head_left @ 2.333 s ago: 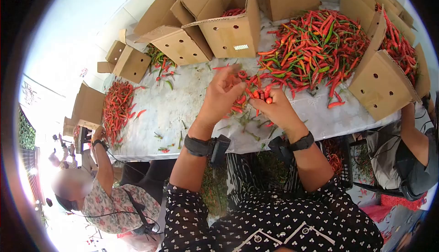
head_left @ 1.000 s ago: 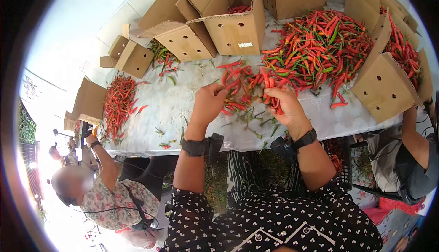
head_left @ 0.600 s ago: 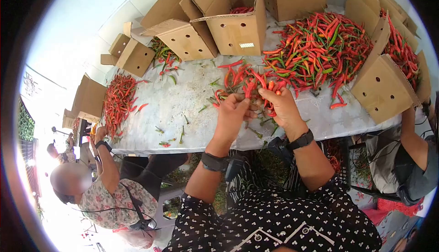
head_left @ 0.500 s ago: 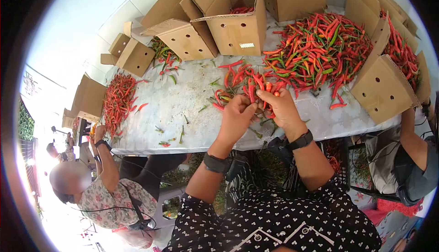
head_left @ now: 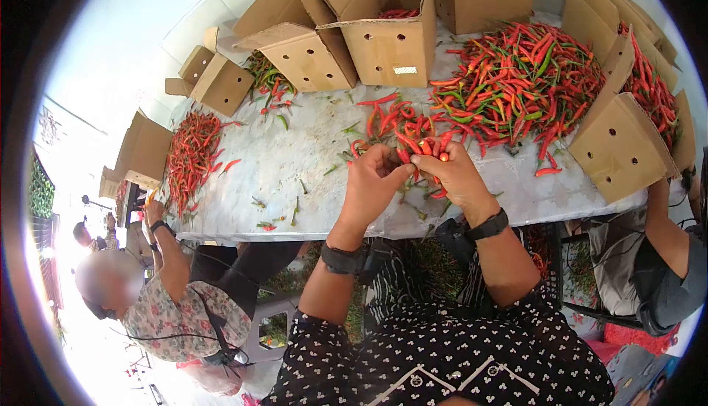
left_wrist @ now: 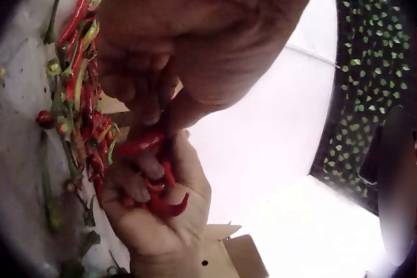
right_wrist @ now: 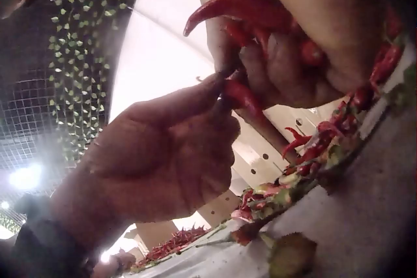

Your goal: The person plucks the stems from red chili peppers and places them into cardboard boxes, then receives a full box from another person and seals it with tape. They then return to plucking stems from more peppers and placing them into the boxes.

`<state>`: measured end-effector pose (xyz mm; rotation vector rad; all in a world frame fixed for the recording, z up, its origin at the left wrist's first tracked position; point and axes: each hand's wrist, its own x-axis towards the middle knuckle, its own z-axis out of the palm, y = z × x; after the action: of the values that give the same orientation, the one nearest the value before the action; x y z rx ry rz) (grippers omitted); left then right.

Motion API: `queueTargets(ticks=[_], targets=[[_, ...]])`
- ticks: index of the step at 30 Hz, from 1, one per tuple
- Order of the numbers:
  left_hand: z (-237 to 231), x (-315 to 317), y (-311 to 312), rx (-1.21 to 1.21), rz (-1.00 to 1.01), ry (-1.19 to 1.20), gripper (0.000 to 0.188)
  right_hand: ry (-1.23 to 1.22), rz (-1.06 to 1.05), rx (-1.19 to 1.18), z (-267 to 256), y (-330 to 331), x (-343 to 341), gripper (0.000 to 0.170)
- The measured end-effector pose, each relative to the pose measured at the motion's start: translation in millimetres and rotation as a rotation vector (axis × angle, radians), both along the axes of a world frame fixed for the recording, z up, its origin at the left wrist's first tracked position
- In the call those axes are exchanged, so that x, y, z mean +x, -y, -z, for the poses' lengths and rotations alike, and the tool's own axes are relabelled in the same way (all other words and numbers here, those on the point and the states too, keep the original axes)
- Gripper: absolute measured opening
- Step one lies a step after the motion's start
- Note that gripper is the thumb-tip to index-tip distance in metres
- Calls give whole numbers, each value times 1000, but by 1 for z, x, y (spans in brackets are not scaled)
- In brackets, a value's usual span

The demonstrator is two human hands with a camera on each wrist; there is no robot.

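In the head view the left hand point(head_left: 371, 185) and right hand point(head_left: 463, 179) meet over the near part of the table. Several red chillies point(head_left: 430, 148) lie in the curled fingers of the right hand. In the right wrist view the left hand point(right_wrist: 169, 154) pinches the end of one red chilli point(right_wrist: 244, 97), where the right hand's fingertips also touch it. A curved red chilli point(right_wrist: 238, 9) sticks out of the right hand point(right_wrist: 293, 69). The left wrist view shows the right palm point(left_wrist: 156, 226) with chillies under the left hand point(left_wrist: 208, 37).
A large chilli heap point(head_left: 516, 85) lies at the back right, beside a chilli-filled box point(head_left: 623, 148). More boxes point(head_left: 387, 52) line the back edge. Loose stems point(head_left: 296, 210) are scattered over the table point(head_left: 265, 177). A person in a floral shirt point(head_left: 188, 321) sits at the left by another chilli pile point(head_left: 193, 155).
The left hand has come from the left to meet the right hand, whose fingers still hold chillies. Over the last half second both hands have stayed nearly in place, while the view has shifted slightly.
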<state>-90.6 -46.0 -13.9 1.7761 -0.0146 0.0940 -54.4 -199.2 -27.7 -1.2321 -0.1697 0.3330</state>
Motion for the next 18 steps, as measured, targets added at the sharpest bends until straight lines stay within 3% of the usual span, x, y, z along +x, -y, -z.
queueTargets(ticks=[2,4,9,18], targets=[[-3,-1,5,-61,-24,67,14,4,-19,16,-3,0,-1,15],[-8,-3,5,-121,-48,134,12,-86,-192,107,0,4,1,15],[-5,-1,-15,-481,112,-135,5,-113,-232,58,-1,8,2,15],[-10,-7,-21,-240,156,37,6,-163,-319,67,-11,11,-3,15]])
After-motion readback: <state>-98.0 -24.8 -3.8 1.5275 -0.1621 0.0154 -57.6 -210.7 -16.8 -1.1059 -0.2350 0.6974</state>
